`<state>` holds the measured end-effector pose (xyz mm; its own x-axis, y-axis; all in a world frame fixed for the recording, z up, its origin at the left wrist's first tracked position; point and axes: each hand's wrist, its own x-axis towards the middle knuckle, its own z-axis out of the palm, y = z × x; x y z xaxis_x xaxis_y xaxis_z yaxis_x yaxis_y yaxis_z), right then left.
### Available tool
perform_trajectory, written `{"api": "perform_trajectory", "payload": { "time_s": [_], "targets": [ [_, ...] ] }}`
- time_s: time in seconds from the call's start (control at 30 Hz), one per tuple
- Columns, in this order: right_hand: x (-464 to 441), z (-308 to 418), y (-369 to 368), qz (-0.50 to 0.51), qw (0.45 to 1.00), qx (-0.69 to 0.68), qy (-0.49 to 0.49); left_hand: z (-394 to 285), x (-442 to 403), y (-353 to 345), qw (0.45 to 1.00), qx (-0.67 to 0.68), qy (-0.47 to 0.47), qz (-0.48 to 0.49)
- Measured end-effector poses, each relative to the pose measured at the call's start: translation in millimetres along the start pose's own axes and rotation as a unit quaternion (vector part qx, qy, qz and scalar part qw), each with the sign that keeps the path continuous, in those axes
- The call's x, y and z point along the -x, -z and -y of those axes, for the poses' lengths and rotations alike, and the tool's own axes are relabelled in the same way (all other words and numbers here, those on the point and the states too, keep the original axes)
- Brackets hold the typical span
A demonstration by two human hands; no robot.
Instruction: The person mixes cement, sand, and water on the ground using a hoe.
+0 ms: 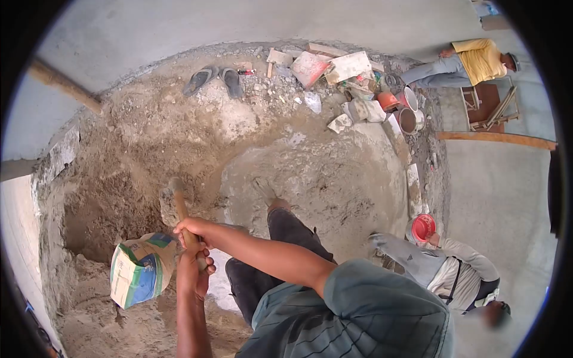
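My left hand (pixel 196 267) and my right hand (pixel 191 228) are both wrapped round the wooden handle of a hoe (pixel 180 203), the right one higher up in the view. The hoe's head looks caked with grey mortar and is partly hard to make out against the ground. Close beside my left hand stands a paper cement bag (pixel 138 271) in white, green and blue, resting on the sand. To the right of the hoe spreads a patch of wet grey mortar (pixel 334 179), where one of my feet (pixel 264 190) stands.
Grey sandals (pixel 231 82) lie near the far wall. Broken boards and rubble (pixel 346 68) are heaped beside several buckets (pixel 408 121). At right, one person (pixel 477 62) wears yellow; another (pixel 462 274) has a hand at a red bucket (pixel 423 228). A wooden pole (pixel 65 85) juts in at left.
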<state>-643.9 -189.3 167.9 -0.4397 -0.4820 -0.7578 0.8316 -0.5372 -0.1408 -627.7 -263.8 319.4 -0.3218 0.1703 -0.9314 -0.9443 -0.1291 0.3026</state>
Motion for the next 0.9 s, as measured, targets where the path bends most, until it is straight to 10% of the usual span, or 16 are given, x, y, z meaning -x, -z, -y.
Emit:
{"api": "perform_trajectory", "payload": {
  "time_s": [0.27, 0.57, 0.67, 0.9],
  "targets": [
    [104, 63, 202, -0.127, 0.934, -0.332, 0.028, 58, 10, -157, 0.958, -0.223, 0.121, 0.135],
    [242, 145, 399, -0.354, 0.863, -0.285, 0.221, 136, -91, -267, 0.810, -0.428, 0.104, 0.386],
    [243, 151, 462, -0.408, 0.833, -0.239, 0.288, 214, -186, -267, 0.706, -0.578, -0.105, 0.395],
    [146, 135, 613, -0.410, 0.790, -0.265, 0.371, 285, -432, -275, 0.572, -0.774, -0.131, 0.239]
  ]
}}
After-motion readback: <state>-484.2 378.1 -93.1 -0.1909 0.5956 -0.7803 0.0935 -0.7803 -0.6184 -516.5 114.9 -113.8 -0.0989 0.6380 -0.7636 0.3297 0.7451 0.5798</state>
